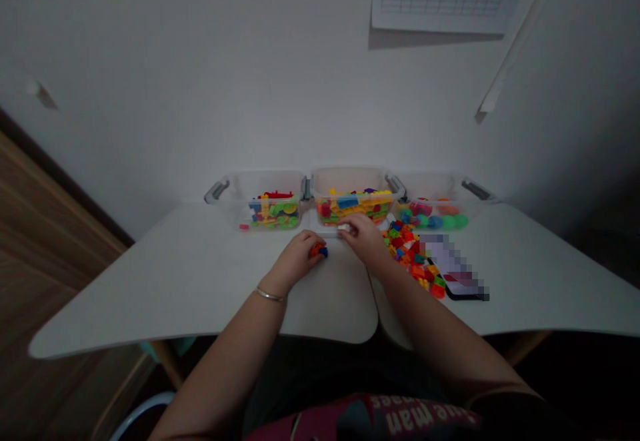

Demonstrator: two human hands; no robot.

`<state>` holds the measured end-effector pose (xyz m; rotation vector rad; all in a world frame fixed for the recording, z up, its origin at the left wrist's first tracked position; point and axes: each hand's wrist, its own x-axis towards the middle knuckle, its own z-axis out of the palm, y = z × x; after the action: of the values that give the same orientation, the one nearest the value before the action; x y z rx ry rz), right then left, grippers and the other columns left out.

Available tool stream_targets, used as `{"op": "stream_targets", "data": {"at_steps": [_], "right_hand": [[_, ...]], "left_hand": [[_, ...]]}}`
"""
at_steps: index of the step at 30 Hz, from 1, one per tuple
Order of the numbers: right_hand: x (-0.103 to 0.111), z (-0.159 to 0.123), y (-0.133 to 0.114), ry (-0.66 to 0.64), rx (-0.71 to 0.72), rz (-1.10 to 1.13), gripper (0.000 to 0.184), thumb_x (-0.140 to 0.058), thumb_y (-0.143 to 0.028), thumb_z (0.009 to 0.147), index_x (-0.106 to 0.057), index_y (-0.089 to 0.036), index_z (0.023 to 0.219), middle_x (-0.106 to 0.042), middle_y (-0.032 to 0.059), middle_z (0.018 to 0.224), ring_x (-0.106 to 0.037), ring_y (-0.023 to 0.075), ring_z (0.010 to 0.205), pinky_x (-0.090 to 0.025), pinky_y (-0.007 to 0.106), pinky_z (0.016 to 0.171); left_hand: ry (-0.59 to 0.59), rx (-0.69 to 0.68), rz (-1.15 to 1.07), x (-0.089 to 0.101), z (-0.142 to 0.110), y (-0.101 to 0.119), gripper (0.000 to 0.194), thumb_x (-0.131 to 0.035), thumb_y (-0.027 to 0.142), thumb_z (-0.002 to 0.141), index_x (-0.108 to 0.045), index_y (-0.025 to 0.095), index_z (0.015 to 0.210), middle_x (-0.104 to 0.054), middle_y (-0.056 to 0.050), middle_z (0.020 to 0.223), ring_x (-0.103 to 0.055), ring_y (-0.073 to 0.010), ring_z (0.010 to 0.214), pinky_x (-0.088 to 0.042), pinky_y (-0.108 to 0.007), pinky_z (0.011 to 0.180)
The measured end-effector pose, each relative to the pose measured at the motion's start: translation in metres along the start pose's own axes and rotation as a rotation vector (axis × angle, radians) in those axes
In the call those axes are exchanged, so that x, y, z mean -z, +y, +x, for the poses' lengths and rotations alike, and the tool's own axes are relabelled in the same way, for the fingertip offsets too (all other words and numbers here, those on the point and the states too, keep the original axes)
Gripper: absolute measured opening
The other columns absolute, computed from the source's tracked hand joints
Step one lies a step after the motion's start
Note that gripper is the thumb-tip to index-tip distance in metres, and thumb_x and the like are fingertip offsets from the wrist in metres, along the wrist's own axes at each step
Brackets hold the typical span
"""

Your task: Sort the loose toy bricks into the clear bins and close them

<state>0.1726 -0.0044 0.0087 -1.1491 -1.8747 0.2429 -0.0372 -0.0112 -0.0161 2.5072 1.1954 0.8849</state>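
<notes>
Two hands (296, 254) hold pieces (318, 251) beyond shirt (320, 424) reading "man"

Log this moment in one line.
left hand: orange and blue plastic pieces | right hand: small white piece | right side: multicoloured brick pile | beyond: clear plastic bins

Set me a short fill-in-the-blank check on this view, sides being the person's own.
The right hand pinches a small piece coloured ____.
A bracelet circles the person's ____ forearm.
The clear bins lined up along the wall number ____.

Missing words: white; left; three.
</notes>
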Motion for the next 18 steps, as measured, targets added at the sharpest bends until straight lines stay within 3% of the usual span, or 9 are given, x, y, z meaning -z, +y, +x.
{"op": "stream_targets", "data": {"at_steps": [5,8,11,18], "right_hand": [[0.039,0.024,-0.003,0.364,0.055,0.043,0.018,-0.057,-0.029,0.088,-0.071,-0.021,0.096,-0.07,0.0095,0.102,-0.063,0.0237,0.098,-0.052,0.04,0.089],[0.056,0.04,0.003,0.462,0.091,0.016,0.021,-0.054,-0.032,0.091,-0.071,-0.022,0.098,-0.069,0.0093,0.105,-0.061,0.0232,0.101,-0.051,0.041,0.091],[0.06,0.055,0.014,0.445,0.106,-0.011,0.023,-0.054,-0.033,0.092,-0.071,-0.019,0.099,-0.069,0.0118,0.105,-0.061,0.0223,0.099,-0.053,0.038,0.088],[0.047,0.062,0.027,0.222,0.074,-0.181,0.027,-0.05,-0.025,0.09,-0.075,-0.019,0.098,-0.075,0.0096,0.107,-0.066,0.0228,0.103,-0.048,0.042,0.098]], "left_hand": [[0.026,0.014,-0.025,-0.001,0.001,0.0,0.022,-0.066,0.013,0.081,-0.066,0.018,0.102,-0.057,-0.008,0.108,-0.059,-0.0204,0.101,-0.051,-0.038,0.095],[0.033,0.021,-0.045,-0.002,0.002,-0.002,0.021,-0.068,0.015,0.081,-0.067,0.019,0.102,-0.056,-0.008,0.108,-0.059,-0.0207,0.101,-0.051,-0.039,0.096],[0.025,0.018,-0.048,-0.003,0.001,-0.003,0.023,-0.068,0.015,0.081,-0.067,0.02,0.103,-0.056,-0.008,0.109,-0.059,-0.0208,0.102,-0.051,-0.04,0.098],[0.021,0.006,-0.029,-0.002,-0.002,-0.003,0.023,-0.067,0.014,0.081,-0.067,0.019,0.104,-0.056,-0.008,0.11,-0.059,-0.0211,0.104,-0.05,-0.039,0.098]]}}
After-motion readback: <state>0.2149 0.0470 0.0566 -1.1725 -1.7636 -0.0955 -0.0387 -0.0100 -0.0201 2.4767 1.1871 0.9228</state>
